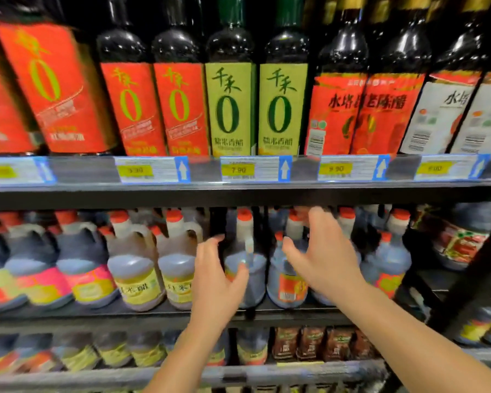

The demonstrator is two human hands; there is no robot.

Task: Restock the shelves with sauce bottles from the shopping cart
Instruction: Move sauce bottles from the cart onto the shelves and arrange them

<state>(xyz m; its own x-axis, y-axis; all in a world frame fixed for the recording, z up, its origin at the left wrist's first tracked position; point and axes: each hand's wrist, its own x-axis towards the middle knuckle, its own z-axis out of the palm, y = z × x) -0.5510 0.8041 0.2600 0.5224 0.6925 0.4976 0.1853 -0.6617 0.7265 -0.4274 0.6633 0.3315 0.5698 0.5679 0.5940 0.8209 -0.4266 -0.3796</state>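
A person's two bare hands reached toward the middle shelf [142, 311] of a supermarket sauce aisle. The left hand [214, 282] stood with its fingers [210, 245] loosely extended and apart, the thumb lying against the shoulder of a dark sauce jug [257, 277]. Motion blur left it unclear whether the thumb pressed the jug or only brushed it. The jug stood upright on the shelf just right of those fingers, its orange cap [244, 214] above the fingertips.

The right hand [323, 259] was spread wide and held nothing. Its thumb pointed toward the jug, and a second dark jug with a red label [288, 289] stood just beneath its palm. The sauce jug thus sat between the two hands.

Left of the left fingers stood amber jugs with yellow labels [138, 279]. Above both hands, green-labelled bottles [228, 109] lined the upper shelf [238, 194], over a price tag reading 7.90 [238, 169].
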